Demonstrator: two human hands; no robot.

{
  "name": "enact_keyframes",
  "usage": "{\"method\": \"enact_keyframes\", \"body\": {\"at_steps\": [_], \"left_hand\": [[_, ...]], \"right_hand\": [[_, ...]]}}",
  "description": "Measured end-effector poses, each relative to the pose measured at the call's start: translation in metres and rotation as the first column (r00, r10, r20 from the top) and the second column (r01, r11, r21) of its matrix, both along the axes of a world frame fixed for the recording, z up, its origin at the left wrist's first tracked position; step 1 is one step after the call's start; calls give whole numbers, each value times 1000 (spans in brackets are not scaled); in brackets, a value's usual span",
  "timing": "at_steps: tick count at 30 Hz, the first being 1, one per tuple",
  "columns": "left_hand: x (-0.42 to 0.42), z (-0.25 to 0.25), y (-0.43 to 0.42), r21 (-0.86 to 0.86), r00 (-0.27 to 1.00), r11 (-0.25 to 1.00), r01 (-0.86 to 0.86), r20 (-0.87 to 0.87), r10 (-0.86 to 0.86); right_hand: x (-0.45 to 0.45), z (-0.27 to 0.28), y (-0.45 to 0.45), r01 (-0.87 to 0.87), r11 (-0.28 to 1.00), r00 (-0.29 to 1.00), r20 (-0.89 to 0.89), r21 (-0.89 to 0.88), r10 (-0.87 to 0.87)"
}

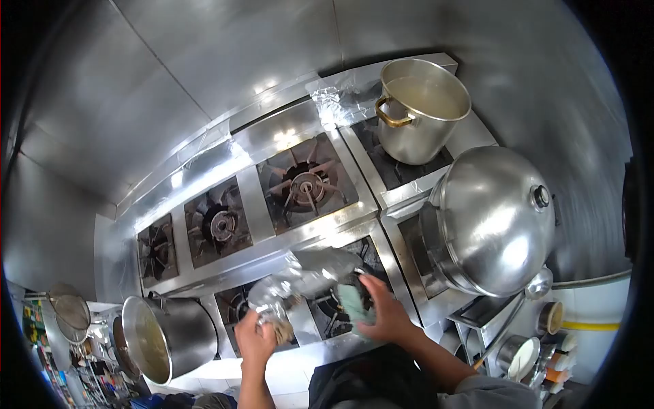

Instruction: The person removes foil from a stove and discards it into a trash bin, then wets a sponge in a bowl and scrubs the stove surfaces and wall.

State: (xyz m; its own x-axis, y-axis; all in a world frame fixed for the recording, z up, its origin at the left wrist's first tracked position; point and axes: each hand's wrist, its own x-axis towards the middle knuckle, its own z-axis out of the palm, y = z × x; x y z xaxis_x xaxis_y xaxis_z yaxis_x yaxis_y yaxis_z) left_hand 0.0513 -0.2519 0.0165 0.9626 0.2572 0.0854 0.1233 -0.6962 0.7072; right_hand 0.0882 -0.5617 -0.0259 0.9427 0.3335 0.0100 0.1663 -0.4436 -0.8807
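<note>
A crumpled, shiny sheet that looks like aluminium foil (300, 278) stretches over the front burners between my hands. My left hand (256, 339) is closed at the sheet's near left end, with a tan, crumpled piece of cloth (283, 332) bunched beside the fingers. At the sheet's right end, my right hand (387, 313) grips a pale green cloth (355, 304) between thumb and fingers. Part of the front burner grates (332, 310) is hidden under the sheet.
Behind are bare burners (306, 187) and a tall pot of liquid (417, 126). A large domed lid (501, 221) covers a vessel at right. Another pot (184, 335) stands at front left, near strainers (69, 307). A ladle (538, 283) and containers (519, 358) are at lower right.
</note>
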Motion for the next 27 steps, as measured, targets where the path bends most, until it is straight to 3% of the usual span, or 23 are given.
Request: {"method": "enact_keyframes", "body": {"at_steps": [1, 3, 4, 5, 6, 7, 9, 11, 13, 16, 18, 19, 21, 22, 23, 24, 25, 27], "left_hand": [[-26, -5, 7, -42, 993, 992, 118, 13, -118], [-71, -3, 5, -163, 982, 968, 190, 23, -189], [-99, -16, 8, -312, 997, 947, 76, 53, -62], [-130, -38, 13, -457, 995, 889, -32, 66, 69], [-162, -61, 21, -582, 976, 799, -149, 43, 213], [-156, -21, -1, -853, 950, 465, -239, -106, 294], [-212, -36, 18, -821, 969, 524, -226, -136, 205], [-264, -27, 24, -731, 983, 671, -126, -181, -13], [-328, -56, 13, -694, 981, 703, -154, -194, 23], [-420, -92, -4, -571, 982, 805, -162, -174, 74], [-483, -102, -18, -737, 909, 545, -401, -245, 338], [-517, -105, -32, -717, 859, 515, -470, -237, 454], [-578, -118, -59, -681, 700, 380, -626, -277, 658], [-612, -137, -73, -595, 657, 452, -665, -178, 733], [-640, -146, -89, -485, 604, 500, -718, -76, 793], [-666, -159, -103, -416, 478, 412, -811, -67, 876], [-694, -169, -118, -422, 340, 267, -866, -105, 935], [-741, -183, -157, -337, 76, -35, -941, -311, 947]], "right_hand": [[-1, 7, 11, -70, 992, 997, 12, -103, 72], [-11, 10, 36, -242, 959, 970, -33, -149, 240], [-18, 1, 48, -257, 954, 966, -34, -157, 255], [-23, -17, 61, -407, 900, 913, -24, -155, 408], [-30, -31, 74, -546, 824, 835, -13, -153, 551], [-39, -39, 87, -559, 813, 825, -9, -165, 566], [-66, -48, 114, -600, 797, 799, 103, 74, 592], [-101, -46, 140, -745, 649, 667, 166, 157, 726], [-147, -20, 168, -905, 415, 419, 25, 97, 908], [-227, -32, 204, -970, 133, 154, 92, 203, 984], [-271, -36, 213, -989, 40, 46, 38, 143, 998], [-302, -37, 222, -995, -30, -30, 0, 94, 1000], [-354, -32, 224, -997, -32, -30, 25, 65, 999], [-381, -54, 225, -999, -6, -3, 49, 50, 999], [-394, -47, 229, -996, -72, -76, 100, -47, 992], [-409, -27, 232, -1000, -23, -23, 72, -6, 997], [-425, -17, 236, -994, -14, -30, 143, -107, 989], [-441, -16, 236, -991, -14, -20, 43, -134, 999]]}}
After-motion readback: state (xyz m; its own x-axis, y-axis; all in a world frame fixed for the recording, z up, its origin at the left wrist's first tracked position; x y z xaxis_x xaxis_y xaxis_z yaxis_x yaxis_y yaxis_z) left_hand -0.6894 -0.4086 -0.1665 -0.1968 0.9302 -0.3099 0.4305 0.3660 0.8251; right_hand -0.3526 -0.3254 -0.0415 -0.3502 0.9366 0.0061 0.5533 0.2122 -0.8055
